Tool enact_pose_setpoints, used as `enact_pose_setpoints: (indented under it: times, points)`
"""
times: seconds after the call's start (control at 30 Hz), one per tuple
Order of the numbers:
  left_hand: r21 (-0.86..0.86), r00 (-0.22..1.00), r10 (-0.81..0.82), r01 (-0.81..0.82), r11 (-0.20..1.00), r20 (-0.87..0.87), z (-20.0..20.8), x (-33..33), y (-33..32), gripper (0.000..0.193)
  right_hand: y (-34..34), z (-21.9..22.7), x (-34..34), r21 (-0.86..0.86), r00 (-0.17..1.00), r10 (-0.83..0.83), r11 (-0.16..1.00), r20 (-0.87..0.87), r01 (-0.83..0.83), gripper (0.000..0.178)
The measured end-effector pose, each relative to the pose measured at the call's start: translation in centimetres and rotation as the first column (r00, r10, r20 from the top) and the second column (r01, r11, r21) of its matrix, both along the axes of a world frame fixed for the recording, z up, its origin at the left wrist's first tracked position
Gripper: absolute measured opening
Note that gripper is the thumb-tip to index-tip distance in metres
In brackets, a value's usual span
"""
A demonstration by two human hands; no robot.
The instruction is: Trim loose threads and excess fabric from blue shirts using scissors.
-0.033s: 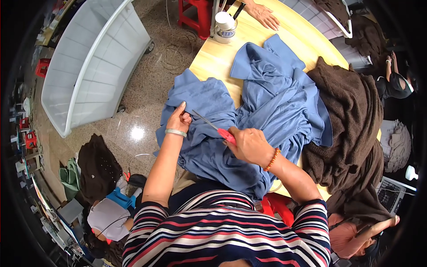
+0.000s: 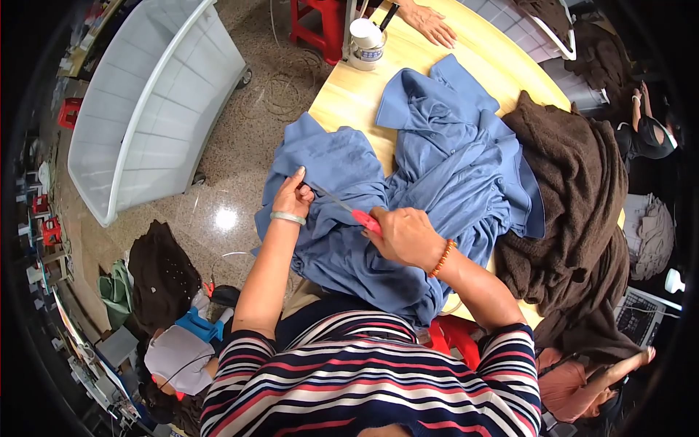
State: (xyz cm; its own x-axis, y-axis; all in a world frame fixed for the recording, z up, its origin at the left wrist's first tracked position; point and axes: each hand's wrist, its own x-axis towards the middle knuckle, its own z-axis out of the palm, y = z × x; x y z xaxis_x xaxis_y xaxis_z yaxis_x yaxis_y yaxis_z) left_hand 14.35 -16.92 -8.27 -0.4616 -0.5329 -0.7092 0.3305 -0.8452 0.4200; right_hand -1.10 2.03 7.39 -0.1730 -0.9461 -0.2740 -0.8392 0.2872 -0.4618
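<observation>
A blue collared shirt [image 2: 451,164] lies rumpled over the table, with more blue cloth [image 2: 331,156] bunched at its left and hanging over the near edge. My left hand [image 2: 294,195], thumb raised and fingers curled, pinches a bit of the blue cloth; the exact spot between the fingers is hidden. My right hand [image 2: 409,237] is closed round scissors [image 2: 366,221] with a pinkish-red handle. Their thin metal blade slants over the cloth, and its tip reaches close to my left fingers. Most of the handle is covered by my right hand.
Brown knitted cloth [image 2: 571,197] is heaped at the right of the wooden table [image 2: 502,33]. A co-worker's hand [image 2: 433,28] rests at the far edge near a jar [image 2: 366,54]. To the left stands a wheeled white bin [image 2: 164,109]; a red stool [image 2: 318,33] is beyond the table.
The scissors and my right hand have shifted slightly left, bringing the blade tip closer to my left fingers. My left hand stays in place.
</observation>
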Motion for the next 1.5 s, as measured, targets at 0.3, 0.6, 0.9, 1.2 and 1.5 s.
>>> enact_pose_setpoints:
  times: [0.3,0.6,0.9,1.2,1.5]
  points:
    - [-0.479,0.918,-0.105,0.294,0.827,0.383,5.1,-2.1,-2.7,0.020,1.5,1.4,-1.3,0.171,0.987,0.135,0.974,0.090,-0.149,0.034]
    - [-0.892,0.858,-0.373,0.188,-0.411,0.353,22.0,-24.2,5.4,0.039,-0.9,-1.9,-6.7,0.043,0.976,-0.187,0.980,-0.114,0.193,0.029]
    - [-0.621,0.619,-0.055,0.776,-0.111,0.783,6.5,-7.4,-1.3,0.052,12.9,-2.9,-15.1,-0.044,0.711,-0.699,0.714,-0.077,0.698,0.047]
    - [-0.269,0.269,-0.207,0.963,0.028,0.941,0.1,4.8,-0.9,0.023,12.5,1.6,-5.8,-0.053,0.877,-0.476,0.876,0.058,0.479,0.040]
    - [-0.484,0.566,-0.123,0.783,0.391,0.815,0.2,7.2,-0.1,0.030,9.4,3.9,-0.9,0.017,0.963,-0.221,0.975,0.154,0.221,0.042]
